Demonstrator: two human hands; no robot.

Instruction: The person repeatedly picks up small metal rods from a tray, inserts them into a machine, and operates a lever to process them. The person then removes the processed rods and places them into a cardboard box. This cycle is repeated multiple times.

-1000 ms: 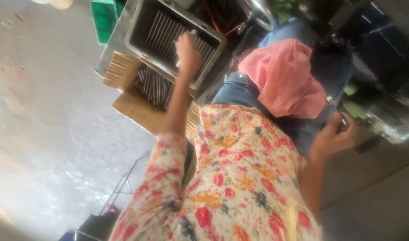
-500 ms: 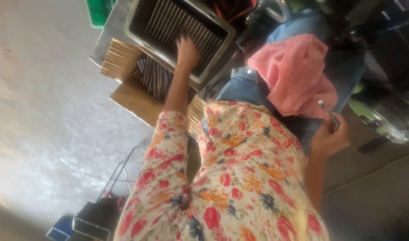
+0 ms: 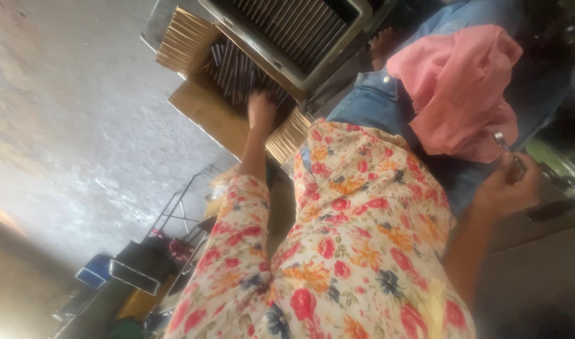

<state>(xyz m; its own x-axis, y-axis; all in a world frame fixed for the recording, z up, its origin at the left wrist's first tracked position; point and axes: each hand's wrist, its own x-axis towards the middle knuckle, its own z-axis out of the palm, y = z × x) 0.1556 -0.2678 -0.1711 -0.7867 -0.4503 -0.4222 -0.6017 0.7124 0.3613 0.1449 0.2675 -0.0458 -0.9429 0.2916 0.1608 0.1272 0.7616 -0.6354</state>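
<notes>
Your left hand [image 3: 261, 108] rests spread on dark metal rods [image 3: 240, 70] in the brown cardboard box [image 3: 199, 107]; beside it, your right hand [image 3: 506, 188] pinches a small silvery metal piece [image 3: 499, 139].

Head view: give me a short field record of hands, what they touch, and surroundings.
left hand: reaching down into a cardboard box, fingers on dark metal rods
right hand: raised, pinching a small metal piece; grip detail blurred
tray: grey, holds more rods, beside the box
lap: pink cloth over blue denim
sleeve: floral
floor: grey concrete
</notes>
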